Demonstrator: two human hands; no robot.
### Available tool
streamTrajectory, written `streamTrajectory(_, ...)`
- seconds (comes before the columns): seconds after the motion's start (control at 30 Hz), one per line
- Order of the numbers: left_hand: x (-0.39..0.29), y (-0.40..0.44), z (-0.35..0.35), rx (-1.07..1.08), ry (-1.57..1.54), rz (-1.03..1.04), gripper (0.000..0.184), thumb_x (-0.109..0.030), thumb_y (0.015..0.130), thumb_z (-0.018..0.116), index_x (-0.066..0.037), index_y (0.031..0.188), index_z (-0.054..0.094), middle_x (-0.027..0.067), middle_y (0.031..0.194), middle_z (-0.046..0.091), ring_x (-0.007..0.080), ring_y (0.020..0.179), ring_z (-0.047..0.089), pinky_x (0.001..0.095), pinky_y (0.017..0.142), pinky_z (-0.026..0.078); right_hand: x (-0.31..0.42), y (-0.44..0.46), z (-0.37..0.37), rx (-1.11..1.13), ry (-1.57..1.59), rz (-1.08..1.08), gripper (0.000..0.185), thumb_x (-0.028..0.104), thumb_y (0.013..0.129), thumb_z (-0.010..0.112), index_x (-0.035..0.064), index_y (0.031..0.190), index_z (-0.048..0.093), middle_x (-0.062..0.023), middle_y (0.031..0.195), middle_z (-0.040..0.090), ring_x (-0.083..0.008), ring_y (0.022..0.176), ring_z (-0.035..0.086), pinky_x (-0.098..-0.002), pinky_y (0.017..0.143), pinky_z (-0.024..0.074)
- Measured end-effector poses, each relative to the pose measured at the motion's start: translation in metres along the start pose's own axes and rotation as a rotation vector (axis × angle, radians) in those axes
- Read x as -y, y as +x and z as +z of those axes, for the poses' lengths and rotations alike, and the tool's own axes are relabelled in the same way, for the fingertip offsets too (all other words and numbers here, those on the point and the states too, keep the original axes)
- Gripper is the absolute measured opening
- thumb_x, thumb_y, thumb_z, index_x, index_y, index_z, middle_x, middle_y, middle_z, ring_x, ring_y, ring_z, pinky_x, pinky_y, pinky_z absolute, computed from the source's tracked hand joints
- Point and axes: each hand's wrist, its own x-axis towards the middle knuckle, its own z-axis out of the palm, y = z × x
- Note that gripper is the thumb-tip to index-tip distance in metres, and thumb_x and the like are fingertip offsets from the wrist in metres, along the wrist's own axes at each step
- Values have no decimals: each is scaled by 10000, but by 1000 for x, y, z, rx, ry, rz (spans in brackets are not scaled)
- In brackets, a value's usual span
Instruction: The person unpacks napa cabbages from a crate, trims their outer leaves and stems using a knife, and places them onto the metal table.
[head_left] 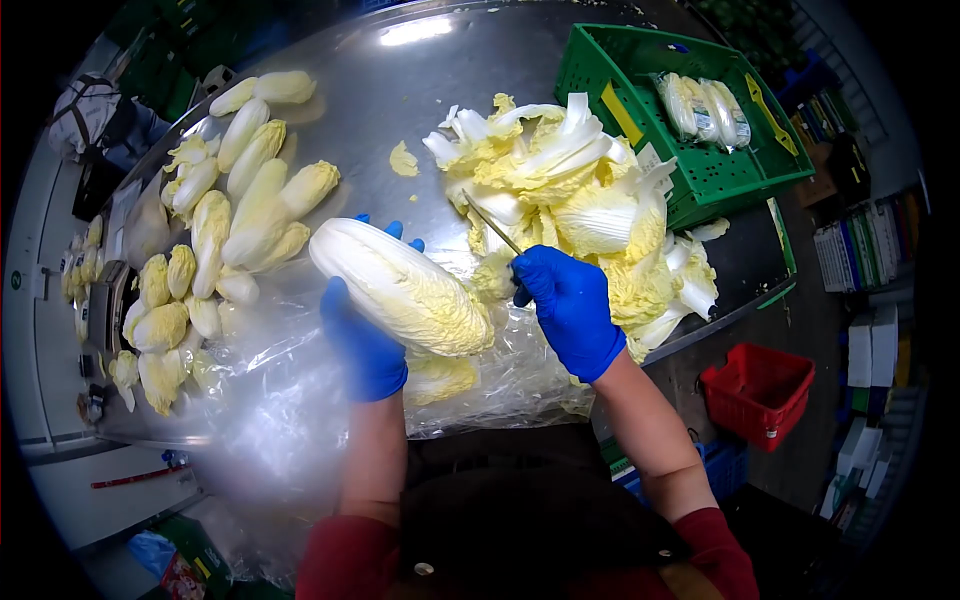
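In my left hand [365,345], gloved in blue, lies a Chinese cabbage [405,285], tilted with its white base up to the left and its yellow leafy tip toward the right. My right hand [570,310], also in a blue glove, grips a small knife [490,222] whose blade points up and left, just right of the cabbage. Beyond the knife is a heap of loose cabbage leaves [590,215]. Another cabbage [438,380] shows partly beneath the held one, on clear plastic film [290,370]. The fingers behind the held cabbage are mostly hidden.
Several whole cabbages [255,215] lie on the left of the metal table [380,110]. A green crate [725,185] with bagged cabbages [700,110] stands at the far right. A red basket [755,380] is below the table's right edge. Another person [82,115] is at upper left.
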Motion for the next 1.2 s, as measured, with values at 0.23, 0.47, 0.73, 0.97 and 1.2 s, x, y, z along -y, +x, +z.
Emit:
streamTrajectory(0.23, 7, 4, -17, 28, -29, -35, 760, -327, 831, 587, -34, 1453, 265, 247, 1413, 391, 373, 1274, 436, 478, 1087, 339, 45, 17, 11, 40, -8, -317, 407, 147, 819, 719, 135, 1214, 620, -77, 938, 631, -165, 795, 673, -281, 679, 528)
streamTrajectory(0.47, 13, 2, -25, -79, 26, -46, 624, -282, 879, 490, 13, 1405, 329, 227, 1331, 496, 350, 1210, 511, 438, 1049, 395, 29, 33, 38, 64, -339, -598, 321, 76, 756, 694, 138, 1069, 664, -54, 840, 591, -241, 663, 607, -320, 576, 492)
streamTrajectory(0.73, -32, 58, -90, -113, -277, 145, 666, -448, 892, 498, -38, 1401, 369, 226, 1391, 435, 386, 1260, 442, 521, 1076, 336, 38, 33, 32, 409, 375, 219, 110, 75, 898, 598, -10, 942, 650, -60, 838, 663, -97, 766, 610, -261, 709, 497)
streamTrajectory(0.97, -118, 142, -214, -246, -346, 572, 593, -404, 913, 473, -39, 1375, 399, 162, 1419, 410, 333, 1327, 347, 512, 1129, 217, 7, 27, 40, 262, 238, 514, 257, 259, 872, 687, 16, 954, 689, -34, 779, 658, -58, 614, 516, -210, 558, 408)
streamTrajectory(1.2, -126, 77, -117, 530, -171, 279, 383, -233, 957, 451, 45, 1207, 532, 215, 1274, 516, 280, 1161, 517, 363, 989, 404, -1, 17, 72, 441, 208, 485, 268, 285, 921, 606, 56, 1035, 686, -25, 861, 706, -53, 590, 510, -208, 523, 416)
